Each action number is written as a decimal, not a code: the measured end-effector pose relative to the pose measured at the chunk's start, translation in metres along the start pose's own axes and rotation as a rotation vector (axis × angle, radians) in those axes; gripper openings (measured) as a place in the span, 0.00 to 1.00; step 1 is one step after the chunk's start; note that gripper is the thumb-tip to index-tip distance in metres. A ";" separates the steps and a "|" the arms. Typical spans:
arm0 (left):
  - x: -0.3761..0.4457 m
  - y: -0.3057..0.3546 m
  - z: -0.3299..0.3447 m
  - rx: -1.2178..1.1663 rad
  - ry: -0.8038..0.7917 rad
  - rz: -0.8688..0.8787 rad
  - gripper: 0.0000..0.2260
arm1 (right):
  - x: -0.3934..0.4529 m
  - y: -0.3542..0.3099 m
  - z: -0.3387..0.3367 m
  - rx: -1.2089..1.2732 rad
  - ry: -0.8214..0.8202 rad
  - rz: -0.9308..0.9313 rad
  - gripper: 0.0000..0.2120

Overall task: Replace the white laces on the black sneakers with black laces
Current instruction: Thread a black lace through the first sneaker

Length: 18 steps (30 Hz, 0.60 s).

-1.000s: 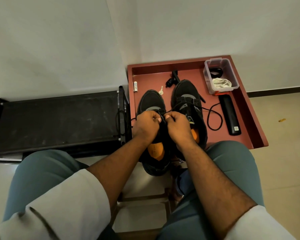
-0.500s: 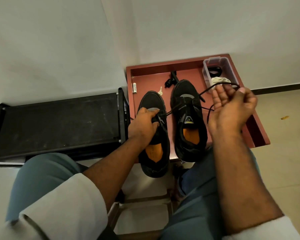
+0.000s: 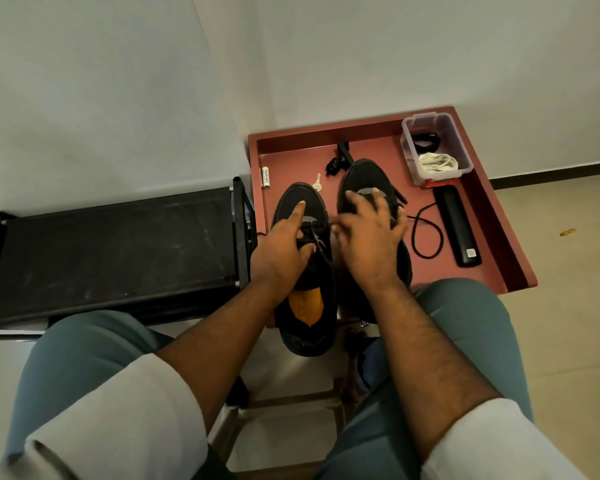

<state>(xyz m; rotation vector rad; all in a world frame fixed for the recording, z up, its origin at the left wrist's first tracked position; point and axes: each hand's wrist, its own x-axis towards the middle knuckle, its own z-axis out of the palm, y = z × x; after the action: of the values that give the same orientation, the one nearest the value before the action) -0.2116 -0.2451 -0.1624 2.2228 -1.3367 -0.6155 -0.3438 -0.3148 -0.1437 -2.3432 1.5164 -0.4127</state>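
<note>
A red-brown tray (image 3: 499, 237) holds two black sneakers; the right sneaker (image 3: 361, 174) is mostly hidden. The left hand (image 3: 281, 251) grips the left sneaker (image 3: 309, 306), forefinger extended. The right hand (image 3: 368, 237), fingers spread, pinches a thin black lace (image 3: 426, 244). Bundled white laces (image 3: 437, 164) fill a clear plastic box (image 3: 461, 147).

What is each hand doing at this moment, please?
Left hand: holds the left sneaker, index finger straight.
Right hand: pinches the black lace over the right sneaker.
</note>
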 end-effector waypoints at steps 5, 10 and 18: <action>0.001 -0.001 0.001 0.002 0.007 0.014 0.31 | 0.010 0.044 -0.044 0.517 0.601 0.507 0.14; -0.002 0.000 0.005 0.028 0.012 0.025 0.30 | -0.007 0.011 -0.012 -0.112 0.074 -0.041 0.24; -0.003 -0.011 -0.005 -0.103 0.109 -0.062 0.31 | 0.003 0.017 -0.006 0.134 0.181 0.121 0.06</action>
<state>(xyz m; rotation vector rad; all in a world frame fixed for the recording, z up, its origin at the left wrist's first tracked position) -0.2023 -0.2371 -0.1651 2.1884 -1.1605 -0.5634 -0.3589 -0.3251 -0.1451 -2.1480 1.6456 -0.6895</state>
